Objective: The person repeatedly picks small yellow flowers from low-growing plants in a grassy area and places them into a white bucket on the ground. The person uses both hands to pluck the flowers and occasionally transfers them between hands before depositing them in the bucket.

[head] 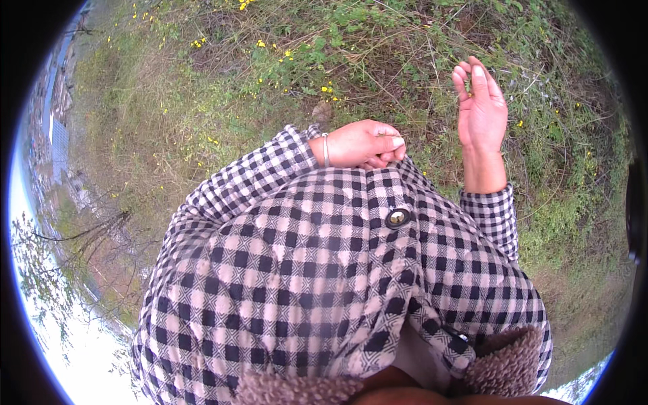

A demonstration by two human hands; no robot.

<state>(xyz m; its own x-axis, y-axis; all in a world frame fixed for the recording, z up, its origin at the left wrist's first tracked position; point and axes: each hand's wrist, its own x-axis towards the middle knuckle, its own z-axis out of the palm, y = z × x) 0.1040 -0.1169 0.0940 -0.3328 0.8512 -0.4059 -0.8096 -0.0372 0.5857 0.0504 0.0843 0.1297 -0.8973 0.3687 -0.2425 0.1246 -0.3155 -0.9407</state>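
Observation:
My left hand (pixel 362 144), with a light bracelet (pixel 325 150) at its wrist, lies against the front of the checked jacket (pixel 304 243). Its fingers are curled in and the thumb lies over them; what may be inside the curl is hidden. Farther right and forward, my right hand (pixel 482 111) hovers over the grass and weeds (pixel 415 91), palm turned towards me. The thumb of that hand is close to the index finger while the other fingers bend inward. Whether something small sits between those fingertips cannot be made out.
Small yellow flowers (pixel 328 90) grow in several clusters ahead, among dry stalks and green leaves. A bare-branched shrub (pixel 96 228) stands at the left. Buildings (pixel 58 144) appear far off beyond the slope. A dark object (pixel 634 212) edges into view at the right rim.

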